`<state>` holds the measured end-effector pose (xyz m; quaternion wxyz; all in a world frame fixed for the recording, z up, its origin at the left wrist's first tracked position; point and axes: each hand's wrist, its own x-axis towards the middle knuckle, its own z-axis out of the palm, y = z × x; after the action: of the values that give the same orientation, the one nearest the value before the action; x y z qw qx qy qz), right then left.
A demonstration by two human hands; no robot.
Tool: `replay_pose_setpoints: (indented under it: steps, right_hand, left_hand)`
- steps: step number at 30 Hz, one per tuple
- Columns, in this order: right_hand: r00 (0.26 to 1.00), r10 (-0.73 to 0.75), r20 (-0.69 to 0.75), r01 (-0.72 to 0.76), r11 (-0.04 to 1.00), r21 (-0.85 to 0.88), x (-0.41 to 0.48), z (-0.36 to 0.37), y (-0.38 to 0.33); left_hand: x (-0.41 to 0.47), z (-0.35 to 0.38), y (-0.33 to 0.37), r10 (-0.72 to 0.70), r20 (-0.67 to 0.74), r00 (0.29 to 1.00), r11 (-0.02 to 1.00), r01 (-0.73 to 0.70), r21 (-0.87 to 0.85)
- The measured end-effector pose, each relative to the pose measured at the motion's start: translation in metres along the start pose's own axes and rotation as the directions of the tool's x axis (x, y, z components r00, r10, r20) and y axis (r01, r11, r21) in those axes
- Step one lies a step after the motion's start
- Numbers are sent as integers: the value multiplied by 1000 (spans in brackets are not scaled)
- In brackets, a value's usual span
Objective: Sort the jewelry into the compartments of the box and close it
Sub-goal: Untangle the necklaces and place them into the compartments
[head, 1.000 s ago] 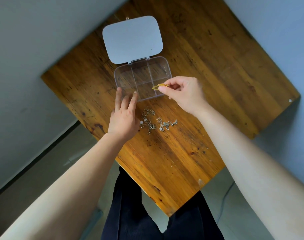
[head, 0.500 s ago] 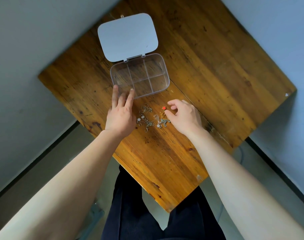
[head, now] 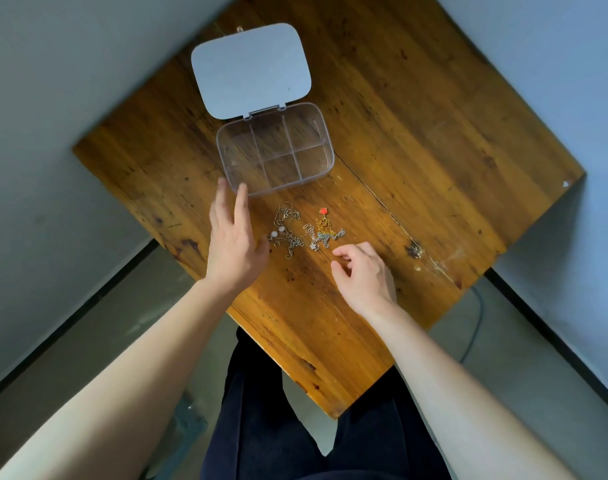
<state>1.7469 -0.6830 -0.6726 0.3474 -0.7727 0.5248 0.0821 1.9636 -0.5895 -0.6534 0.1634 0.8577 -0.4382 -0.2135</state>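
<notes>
A clear plastic box with several compartments stands open on the wooden table, its grey lid folded back flat behind it. All compartments look empty. In front of the box lies a tangle of silver chains, and to its right a gold chain with a red heart pendant. My left hand rests flat on the table left of the chains, fingertips near the box's front left corner, holding nothing. My right hand hovers just below and right of the chains, fingers curled loosely and empty.
The wooden table sits cornerwise, with its near corner at my dark trousers. Grey walls flank it on both sides. A scuffed pale patch marks the table near its right edge. A cable lies on the floor at the right.
My right hand carried the gold chain from over the box down to the table beside the silver chains, let it go and drew back toward me. My left hand stayed put.
</notes>
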Motion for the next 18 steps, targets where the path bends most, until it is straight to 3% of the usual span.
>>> replay_pose_setpoints:
  steps: [8,18]
  right_hand:
    - [979,-191,-70,178,971,-159,-1,7,-7]
    - [972,-219,-87,202,964,-173,-10,12,6]
  left_hand:
    - [-60,33,10,85,217,973,984,-117,138]
    - [-63,38,19,42,242,969,976,-91,196]
